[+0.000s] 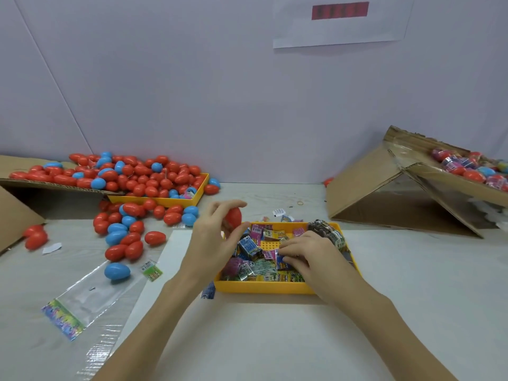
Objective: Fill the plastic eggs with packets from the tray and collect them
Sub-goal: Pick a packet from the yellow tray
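1. A tilted brown cardboard box point(384, 188) is seen at the far right; wrapped and red eggs are heaped in its upper part, apparently the collected ones.
2. A flattened cardboard sheet point(41, 180) and a far yellow plastic tray point(202, 185) at the far left are piled with loose red and blue plastic eggs point(143, 180), many spilled onto the table nearby.
3. The near yellow plastic tray point(261, 288) at the centre is filled with small glossy colourful packets point(261, 268).
4. A red plastic egg point(233, 217) is gripped by the left hand point(211, 237) just above the near tray's far left corner. It is judged light, rigid and smooth, so best held around its widest part.
5. A packet is apparently pinched by the right hand point(310, 257), whose fingers are curled among the packets. These are judged light, crinkly and slippery, best taken by an edge.
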`<state>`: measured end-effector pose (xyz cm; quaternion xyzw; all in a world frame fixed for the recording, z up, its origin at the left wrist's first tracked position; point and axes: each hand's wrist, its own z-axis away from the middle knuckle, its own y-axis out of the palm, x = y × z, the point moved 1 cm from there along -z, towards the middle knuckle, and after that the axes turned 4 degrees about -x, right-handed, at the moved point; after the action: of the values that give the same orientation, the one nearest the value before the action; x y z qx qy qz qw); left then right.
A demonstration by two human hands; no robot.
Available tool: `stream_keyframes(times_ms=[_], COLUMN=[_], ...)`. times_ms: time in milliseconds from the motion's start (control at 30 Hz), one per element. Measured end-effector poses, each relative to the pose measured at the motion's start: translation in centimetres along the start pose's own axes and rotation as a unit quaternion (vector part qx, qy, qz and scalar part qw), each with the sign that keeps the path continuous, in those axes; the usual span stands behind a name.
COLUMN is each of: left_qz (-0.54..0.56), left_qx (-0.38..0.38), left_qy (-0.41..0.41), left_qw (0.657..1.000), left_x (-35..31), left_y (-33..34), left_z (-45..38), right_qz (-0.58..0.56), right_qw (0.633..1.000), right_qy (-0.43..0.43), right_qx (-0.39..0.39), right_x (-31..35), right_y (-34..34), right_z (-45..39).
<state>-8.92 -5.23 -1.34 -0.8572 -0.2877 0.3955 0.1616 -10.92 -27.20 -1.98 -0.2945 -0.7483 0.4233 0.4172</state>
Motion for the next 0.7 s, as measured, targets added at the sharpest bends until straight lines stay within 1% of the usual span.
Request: stream_keyframes(times_ms=[67, 133, 200, 333, 400, 500, 633, 700], left_qz=[0.015, 0.018, 0.016, 0.016, 0.039, 0.105, 0.086, 0.087], left_qx=[0.026, 0.056, 0.088, 0.137, 0.149, 0.158, 0.142, 0.132], left_qy=[0.011, 0.045, 0.078, 0.094, 0.077, 0.013, 0.025, 0.005], left_qw=[0.999, 0.997, 0.993, 0.986, 0.985, 0.982, 0.986, 0.987], left_x=[-0.6, -1.1, -1.5, -1.8, -2.0, -2.2, -2.4, -2.4], left_y=[0.3, 0.6, 0.8, 1.1, 1.1, 1.2, 0.9, 0.8], left_z=[0.3, 0.6, 0.8, 1.0, 1.1, 1.2, 1.1, 1.0], right_qz=[0.008, 0.009, -0.023, -0.098, -0.109, -0.096, -0.072, -0.054], right_qw=[1.0, 1.0, 0.999, 0.993, 0.992, 0.993, 0.993, 0.992], right_qy=[0.01, 0.025, 0.036, 0.065, 0.069, 0.061, 0.043, 0.031], right_qx=[0.01, 0.011, -0.003, 0.001, -0.004, -0.037, -0.085, -0.108], right_x=[-0.2, -0.3, -0.3, -0.4, -0.5, -0.4, -0.3, -0.3], right_y=[0.1, 0.2, 0.4, 0.4, 0.4, 0.5, 0.7, 0.7], right_z=[-0.2, -0.4, -0.4, -0.2, -0.1, 0.1, 0.4, 0.4])
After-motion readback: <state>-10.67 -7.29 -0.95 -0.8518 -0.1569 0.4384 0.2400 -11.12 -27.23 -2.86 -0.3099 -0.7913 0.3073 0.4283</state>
